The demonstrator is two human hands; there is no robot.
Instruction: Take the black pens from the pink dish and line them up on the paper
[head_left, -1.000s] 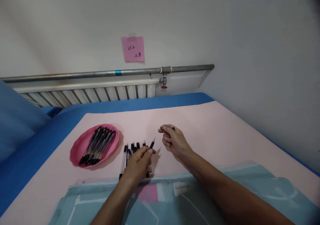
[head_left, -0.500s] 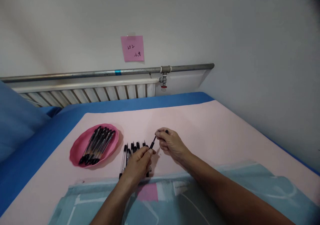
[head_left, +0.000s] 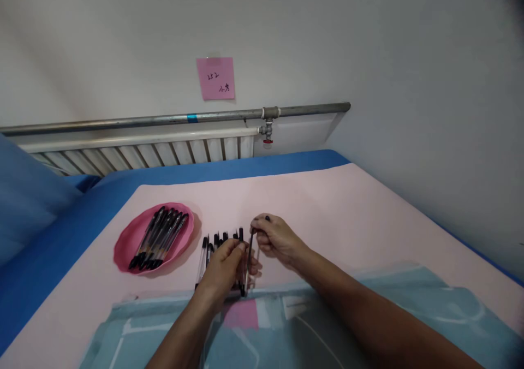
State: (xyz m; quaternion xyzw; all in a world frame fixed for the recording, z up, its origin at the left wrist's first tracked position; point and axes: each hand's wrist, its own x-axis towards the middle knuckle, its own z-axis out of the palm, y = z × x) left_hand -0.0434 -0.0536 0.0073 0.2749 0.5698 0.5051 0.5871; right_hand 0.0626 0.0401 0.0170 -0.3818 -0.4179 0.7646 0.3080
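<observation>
My left hand (head_left: 225, 262) is closed on a pen barrel (head_left: 241, 234) whose black end points up past the thumb. Pinched in the fingers of my right hand (head_left: 278, 238) is a thin ink refill (head_left: 250, 249), dark along its upper part, hanging downward beside the barrel. A small black piece, perhaps a cap (head_left: 267, 218), sticks out at the top of the right hand. Several pens (head_left: 203, 257) lie in a row on the pink sheet just left of and partly behind my left hand. Fingers hide part of the barrel.
To the left, a pink scalloped dish (head_left: 119, 249) holds several capped black pens (head_left: 161, 238). A teal patterned cloth (head_left: 164, 331) covers the near edge of the pink sheet (head_left: 311, 200). Behind are a radiator (head_left: 164, 153), a metal pipe (head_left: 229, 116) and a wall.
The refill, earlier only partly out of the barrel, is now drawn free and hangs from the right fingers. The barrel in my left hand has tilted to nearly upright.
</observation>
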